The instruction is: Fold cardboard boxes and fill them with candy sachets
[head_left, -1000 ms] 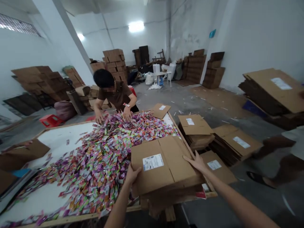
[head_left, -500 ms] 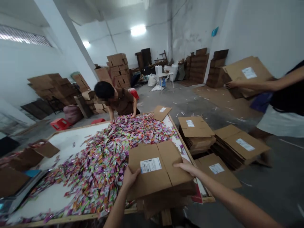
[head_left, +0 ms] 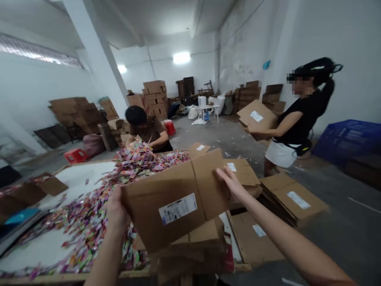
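A flattened cardboard box (head_left: 175, 182) with a white printed label (head_left: 178, 208) is raised and tilted in front of me. My left hand (head_left: 117, 212) grips its left edge, with the fingers hidden behind it. At the right edge, my right hand (head_left: 230, 182) holds the same box. Beneath it lies a stack of flattened cartons (head_left: 190, 254) at the table's near edge. Small colourful packets (head_left: 86, 222) are heaped on the white table (head_left: 98, 174) to the left of and behind the box.
Across the table a person in brown (head_left: 154, 131) leans over the packets. Standing at the right, a person in black (head_left: 309, 115) carries labelled cardboard. Stacks of flattened boxes (head_left: 291, 194) sit right of the table. A blue crate (head_left: 342, 139) stands at far right.
My hands have lifted the top box off the stack and tilted it up. The person at the right has come further into view. Across the table, the person has gathered packets into a higher heap.
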Demonstrator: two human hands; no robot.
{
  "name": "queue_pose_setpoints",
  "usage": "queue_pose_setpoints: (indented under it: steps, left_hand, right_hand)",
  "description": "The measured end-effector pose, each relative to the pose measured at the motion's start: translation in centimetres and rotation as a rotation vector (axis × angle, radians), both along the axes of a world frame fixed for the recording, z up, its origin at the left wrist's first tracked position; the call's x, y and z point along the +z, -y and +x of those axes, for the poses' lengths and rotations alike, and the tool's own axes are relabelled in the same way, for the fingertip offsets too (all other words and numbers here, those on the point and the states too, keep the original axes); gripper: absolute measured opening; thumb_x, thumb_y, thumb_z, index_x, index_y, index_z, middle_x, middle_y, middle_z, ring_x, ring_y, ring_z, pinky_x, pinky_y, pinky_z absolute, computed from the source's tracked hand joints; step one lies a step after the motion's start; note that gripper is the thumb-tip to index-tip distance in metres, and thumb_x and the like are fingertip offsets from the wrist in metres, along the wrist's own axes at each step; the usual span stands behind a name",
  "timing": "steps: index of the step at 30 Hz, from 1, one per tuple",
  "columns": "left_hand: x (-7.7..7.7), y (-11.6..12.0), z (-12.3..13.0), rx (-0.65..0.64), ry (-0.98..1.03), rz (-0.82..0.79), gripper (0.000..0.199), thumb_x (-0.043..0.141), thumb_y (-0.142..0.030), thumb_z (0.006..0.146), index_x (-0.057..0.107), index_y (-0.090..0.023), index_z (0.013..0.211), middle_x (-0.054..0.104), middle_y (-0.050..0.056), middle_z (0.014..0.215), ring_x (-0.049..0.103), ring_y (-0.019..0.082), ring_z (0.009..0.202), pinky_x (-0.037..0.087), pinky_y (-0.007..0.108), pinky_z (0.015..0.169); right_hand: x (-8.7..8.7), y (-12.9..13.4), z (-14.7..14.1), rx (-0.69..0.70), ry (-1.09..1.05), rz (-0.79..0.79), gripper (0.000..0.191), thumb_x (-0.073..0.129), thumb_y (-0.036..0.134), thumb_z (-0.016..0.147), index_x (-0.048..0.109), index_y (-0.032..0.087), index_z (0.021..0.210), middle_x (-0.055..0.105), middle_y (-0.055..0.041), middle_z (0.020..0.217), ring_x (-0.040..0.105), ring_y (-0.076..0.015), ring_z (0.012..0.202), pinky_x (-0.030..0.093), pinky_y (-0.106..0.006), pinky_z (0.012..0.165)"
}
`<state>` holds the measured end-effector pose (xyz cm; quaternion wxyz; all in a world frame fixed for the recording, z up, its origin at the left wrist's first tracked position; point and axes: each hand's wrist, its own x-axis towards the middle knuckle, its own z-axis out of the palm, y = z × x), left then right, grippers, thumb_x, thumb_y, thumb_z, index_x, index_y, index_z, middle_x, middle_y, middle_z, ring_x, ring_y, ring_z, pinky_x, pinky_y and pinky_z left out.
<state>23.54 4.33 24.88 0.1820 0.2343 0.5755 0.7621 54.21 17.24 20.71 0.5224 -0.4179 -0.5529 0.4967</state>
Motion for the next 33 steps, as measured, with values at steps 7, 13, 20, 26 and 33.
queue_pose_setpoints:
  steps: [7,13,20,26,33]
  left_hand:
    - [5.4,1.3,2.8,-0.363,-0.032,-0.188,0.031,0.073,-0.034,0.041,0.066,-0.015,0.064,0.062,-0.002,0.058,0.052,0.011,0.053,0.035,0.021,0.045]
    - [6.2,2.1,0.8,-0.489,0.063,-0.177,0.052,0.084,-0.027,0.045,0.069,-0.021,0.094,0.072,0.001,0.094,0.065,0.019,0.094,0.05,0.024,0.075]
    - [2.7,-2.1,-2.4,-0.501,-0.71,-0.338,0.066,0.044,-0.056,0.078,0.059,-0.009,0.123,0.051,0.019,0.14,0.038,0.031,0.135,0.024,0.048,0.113]
    - [2.3,-2.4,-0.3,-1.101,-1.349,-0.527,0.072,0.027,-0.064,0.086,0.071,-0.011,0.103,0.072,0.018,0.101,0.066,0.031,0.095,0.047,0.041,0.083]
    - [0.7,-9.2,1.4,-1.27,-1.421,-0.503,0.066,0.022,-0.055,0.094,0.068,-0.014,0.069,0.07,0.011,0.07,0.062,0.02,0.064,0.041,0.03,0.061]
  right_hand:
    - [5.6,-1.4,-2.6,-0.329,-0.091,0.039,0.052,0.068,0.06,0.06,0.045,0.023,0.089,0.06,-0.0029,0.097,0.058,-0.0208,0.094,0.048,-0.033,0.083]
    - [6.4,-0.9,-3.4,-0.183,-0.134,-0.028,0.064,0.073,0.047,0.047,0.046,0.023,0.1,0.057,-0.001,0.098,0.055,-0.0232,0.099,0.046,-0.034,0.084]
    - [5.4,2.6,-7.2,0.298,-0.038,-0.053,0.064,0.059,0.036,0.057,0.05,0.024,0.119,0.061,-0.0042,0.12,0.048,-0.03,0.122,0.037,-0.047,0.104]
    - [0.2,1.9,-7.7,-0.011,0.382,0.001,0.107,0.078,0.051,0.05,0.028,0.017,0.137,0.042,-0.0161,0.139,0.04,-0.0326,0.13,0.029,-0.049,0.111]
    - [0.1,1.6,-4.6,-0.156,0.356,-0.11,0.114,0.077,0.062,0.053,0.023,0.018,0.143,0.045,-0.0173,0.136,0.048,-0.0323,0.126,0.04,-0.046,0.104]
